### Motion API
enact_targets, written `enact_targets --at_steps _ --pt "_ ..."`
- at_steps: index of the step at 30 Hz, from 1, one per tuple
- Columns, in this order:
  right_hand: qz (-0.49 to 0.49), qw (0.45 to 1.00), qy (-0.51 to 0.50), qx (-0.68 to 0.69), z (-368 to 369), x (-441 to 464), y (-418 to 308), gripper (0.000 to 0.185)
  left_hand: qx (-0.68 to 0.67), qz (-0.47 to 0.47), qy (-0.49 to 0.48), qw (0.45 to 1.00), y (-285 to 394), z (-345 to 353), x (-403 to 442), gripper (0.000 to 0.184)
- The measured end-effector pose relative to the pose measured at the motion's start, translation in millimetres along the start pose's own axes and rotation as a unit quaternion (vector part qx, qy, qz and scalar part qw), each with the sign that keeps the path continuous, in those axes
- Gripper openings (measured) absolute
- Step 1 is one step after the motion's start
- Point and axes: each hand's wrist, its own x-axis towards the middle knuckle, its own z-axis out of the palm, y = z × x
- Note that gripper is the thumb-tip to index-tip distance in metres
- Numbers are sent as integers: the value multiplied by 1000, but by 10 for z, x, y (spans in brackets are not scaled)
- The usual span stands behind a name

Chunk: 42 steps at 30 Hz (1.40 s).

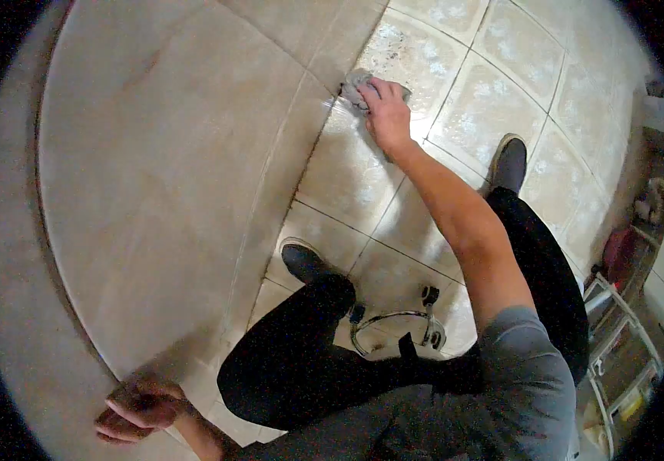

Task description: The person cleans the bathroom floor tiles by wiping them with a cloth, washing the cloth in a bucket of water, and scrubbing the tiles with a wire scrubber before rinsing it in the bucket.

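Note:
My right hand [389, 114] reaches far forward, its fingers closed round a crumpled grey cloth [357, 88]. The cloth presses on the pale floor tiles [343, 173], close to where they meet the tan tiled surface [170, 161]. Wet-looking shine and small dark specks [395, 52] show on the tiles beside it. At the lower left, my left hand [141, 411] lies at the long curved edge [78, 319] of the tan surface, fingers curled over it. Part of its grip is hidden.
Below me stands a stool base with a metal ring [382, 316] and casters [429, 294]. My shoes [509, 161] rest on the tiles, set apart. To the right are a white metal rack [616, 338], a dark red item [620, 253] and cluttered shelves.

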Motion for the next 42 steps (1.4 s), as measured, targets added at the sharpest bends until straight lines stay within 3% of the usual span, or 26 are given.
enact_targets --at_steps 1,3,5,7,8,10,11,12,13,14,15,20,23,25,27,29,30,31,33,36,37,38,40,41,42 --pt "-2 1000 -1 -5 -128 -145 -77 59 -21 -25 -1 999 12 -2 -53 47" --pt "-24 992 -128 -1 -353 -526 -290 63 56 32 1 998 74 -24 163 50" --pt "-175 968 -168 70 -144 -1231 -207 55 6 6 12 1000 -3 68 -59 50" --pt "-130 944 -298 60 18 -2008 -102 48 -48 -18 19 998 -11 72 -107 50" --pt "-112 932 -340 55 22 -2220 -9 45 -2 18 12 1000 -9 34 20 50" --pt "-346 893 -271 99 -120 -2239 250 37 -100 -65 10 993 -48 97 -246 48" --pt "-293 886 -355 58 -128 -1970 251 36 -148 -106 16 983 -70 126 -383 47" --pt "-233 868 -437 21 -78 -1707 284 35 -142 -83 0 986 -110 96 -391 47" --pt "-208 941 -257 65 236 -1691 569 36 -136 -64 -6 989 -126 94 -390 47" --pt "-226 956 -177 -58 205 -1258 623 26 -124 -52 -2 991 -109 117 -382 46" --pt "-171 968 -139 -121 184 -853 642 30 -110 -40 2 993 -126 101 -377 46" --pt "-265 961 -73 -18 -469 396 541 47 -83 -7 -5 997 -179 61 -224 45" --pt "-260 952 -155 -50 -891 -105 514 49 -89 -8 -9 996 -201 56 -247 45" --pt "-279 921 -270 -20 -1007 -866 658 43 -93 -6 -12 996 -176 75 -231 44" --pt "-103 869 -482 51 -957 -1743 829 30 -93 -9 -17 995 -166 73 -231 44" --pt "-382 840 -384 26 -868 -2408 1239 24 -96 -9 -15 995 -135 135 -211 44" --pt "-380 842 -382 25 -772 -2276 1260 24 -97 -8 -6 995 -95 154 -195 44" --pt "-388 799 -458 -28 -635 -2097 1311 24 -102 -8 -10 995 -88 169 -186 43" --pt "-331 873 -357 -3 -593 -1783 1396 24 -116 1 -12 993 -104 253 -123 43" --pt "-218 936 -238 -142 -463 -563 1348 30 -114 3 5 993 -162 181 -76 43" --pt "-167 934 -289 -129 -479 -159 1303 30 -117 8 14 993 -143 152 -37 42" --pt "-140 973 -161 -90 -399 107 1314 29 -117 12 23 993 -132 151 21 42" --pt "-64 994 -85 -19 -914 683 752 38 -41 40 23 998 -133 -21 166 42" --pt "-29 992 -120 -21 -1099 874 532 46 26 56 18 998 -129 -114 261 41" --pt "6 988 -151 -33 -1331 1101 367 53 -55 20 24 998 -163 -124 223 41"
